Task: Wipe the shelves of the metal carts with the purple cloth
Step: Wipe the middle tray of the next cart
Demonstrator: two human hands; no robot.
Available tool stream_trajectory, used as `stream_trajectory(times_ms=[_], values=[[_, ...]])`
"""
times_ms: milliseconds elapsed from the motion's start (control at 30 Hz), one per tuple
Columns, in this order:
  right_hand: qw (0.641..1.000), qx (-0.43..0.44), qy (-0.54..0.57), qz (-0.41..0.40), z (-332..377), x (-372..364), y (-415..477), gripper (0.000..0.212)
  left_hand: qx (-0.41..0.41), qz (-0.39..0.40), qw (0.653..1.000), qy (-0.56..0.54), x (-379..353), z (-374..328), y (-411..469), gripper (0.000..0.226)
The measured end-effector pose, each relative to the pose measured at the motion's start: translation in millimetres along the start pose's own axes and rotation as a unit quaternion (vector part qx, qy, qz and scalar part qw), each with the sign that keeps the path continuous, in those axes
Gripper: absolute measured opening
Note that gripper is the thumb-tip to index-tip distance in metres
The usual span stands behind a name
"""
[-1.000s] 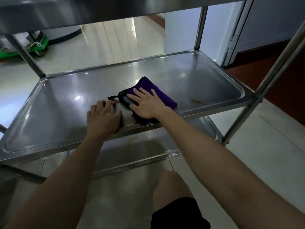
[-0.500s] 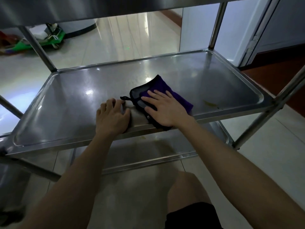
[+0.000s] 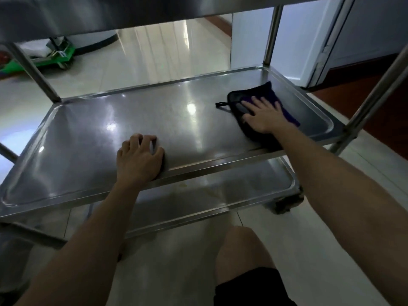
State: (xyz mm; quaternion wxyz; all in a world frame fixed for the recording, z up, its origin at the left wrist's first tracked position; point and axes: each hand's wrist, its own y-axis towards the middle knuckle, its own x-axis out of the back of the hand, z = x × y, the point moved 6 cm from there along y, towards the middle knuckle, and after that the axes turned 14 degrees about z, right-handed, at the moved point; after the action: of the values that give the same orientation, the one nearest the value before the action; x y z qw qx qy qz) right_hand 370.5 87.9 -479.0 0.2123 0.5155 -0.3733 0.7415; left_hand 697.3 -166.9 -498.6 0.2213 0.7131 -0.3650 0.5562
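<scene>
The middle shelf [image 3: 88, 138] of the metal cart is a shiny steel tray with a raised rim. The purple cloth [image 3: 262, 92], folded and dark-edged with a small loop, lies on the shelf's right part. My right hand [image 3: 262, 114] presses flat on the cloth with fingers spread. My left hand [image 3: 139, 159] rests on the shelf's front edge near the middle, fingers curled over the rim, holding nothing else.
The top shelf [image 3: 110, 12] hangs close overhead. A lower shelf [image 3: 220, 195] shows beneath, with a caster [image 3: 287, 204] at its right corner. Upright posts [image 3: 375, 85] stand at the corners. A green wheeled object [image 3: 55, 56] sits on the floor behind. My knee [image 3: 240, 250] is below.
My right hand has slid the purple cloth from beside the left hand to the right part of the shelf. The left hand has stayed on the front edge.
</scene>
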Motion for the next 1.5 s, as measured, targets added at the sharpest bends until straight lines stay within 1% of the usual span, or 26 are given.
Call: stream_trajectory(times_ms=[33, 100, 167, 233, 300, 333, 400, 467, 500, 600, 700, 733, 800, 867, 900, 967, 1033, 1067, 1133, 1200, 1267, 1400, 1500], values=[[1.0, -0.019, 0.009, 0.004, -19, 2, -4, 0.065, 0.004, -0.002, 1.0, 0.0, 0, -2, 0, 0.048], [1.0, -0.019, 0.016, 0.011, -15, -3, -10, 0.067, 0.009, -0.005, 1.0, 0.003, -1, -6, -1, 0.049], [1.0, 0.027, -0.003, 0.011, 35, -16, -15, 0.068, 0.01, 0.002, 1.0, 0.011, -1, -8, -2, 0.051], [0.993, 0.113, -0.041, 0.014, 114, -35, -23, 0.068, 0.01, 0.006, 1.0, 0.018, 0, -7, -3, 0.05], [0.978, 0.194, -0.065, 0.027, 189, -55, -38, 0.066, 0.013, 0.0, 1.0, 0.022, 3, -9, -6, 0.049], [0.974, 0.215, -0.065, 0.035, 212, -60, -43, 0.066, 0.015, -0.002, 1.0, 0.023, 3, -10, -8, 0.049], [0.971, 0.229, -0.056, 0.049, 223, -58, -41, 0.066, 0.014, 0.0, 1.0, 0.019, 5, -10, -8, 0.05], [0.975, 0.213, -0.045, 0.047, 196, -45, -29, 0.068, 0.008, 0.004, 1.0, 0.009, 6, -10, -8, 0.048], [0.982, 0.183, -0.042, 0.035, 171, -35, -20, 0.069, 0.006, 0.004, 1.0, 0.005, 6, -10, -7, 0.046], [0.998, 0.057, -0.013, -0.008, 57, -3, 2, 0.071, 0.013, 0.005, 1.0, 0.011, 4, -7, -4, 0.048], [0.999, -0.038, 0.022, -0.01, -55, 10, -8, 0.072, 0.021, 0.008, 1.0, 0.006, 4, -8, -1, 0.051], [0.998, -0.056, 0.026, -0.012, -76, 8, -16, 0.072, 0.022, 0.008, 1.0, 0.005, 4, -10, -2, 0.05], [0.997, -0.065, 0.031, -0.012, -83, 1, -29, 0.07, 0.021, 0.004, 1.0, 0.007, 4, -13, -4, 0.046], [0.999, -0.047, 0.027, -0.006, -51, -8, -40, 0.07, 0.022, 0.001, 1.0, 0.012, 2, -16, -6, 0.041], [1.0, -0.026, 0.015, -0.003, -23, -13, -44, 0.07, 0.023, 0.001, 1.0, 0.014, 2, -17, -6, 0.04], [0.999, 0.045, -0.018, 0.004, 56, -30, -54, 0.07, 0.025, 0.002, 1.0, 0.01, 3, -18, -7, 0.04], [0.989, 0.139, -0.039, 0.03, 140, -53, -72, 0.07, 0.026, 0.008, 1.0, 0.004, 5, -17, -7, 0.046], [0.982, 0.179, -0.042, 0.045, 170, -63, -82, 0.069, 0.027, 0.012, 1.0, 0.001, 6, -16, -8, 0.052], [0.974, 0.215, -0.042, 0.052, 189, -69, -90, 0.067, 0.028, 0.019, 0.999, -0.004, 8, -12, -8, 0.061], [0.974, 0.22, -0.041, 0.045, 168, -62, -88, 0.067, 0.028, 0.029, 0.999, -0.003, 7, -9, -6, 0.059], [0.98, 0.194, -0.038, 0.032, 126, -52, -80, 0.067, 0.027, 0.035, 0.999, 0.003, 6, -8, -4, 0.054], [0.997, 0.075, -0.021, 0.002, 2, -20, -51, 0.068, 0.033, 0.028, 0.999, 0.006, 6, -10, -3, 0.056], [1.0, 0.0, 0.003, -0.005, -78, 6, -26, 0.072, 0.027, 0.027, 0.999, 0.01, 6, -15, -6, 0.057]])
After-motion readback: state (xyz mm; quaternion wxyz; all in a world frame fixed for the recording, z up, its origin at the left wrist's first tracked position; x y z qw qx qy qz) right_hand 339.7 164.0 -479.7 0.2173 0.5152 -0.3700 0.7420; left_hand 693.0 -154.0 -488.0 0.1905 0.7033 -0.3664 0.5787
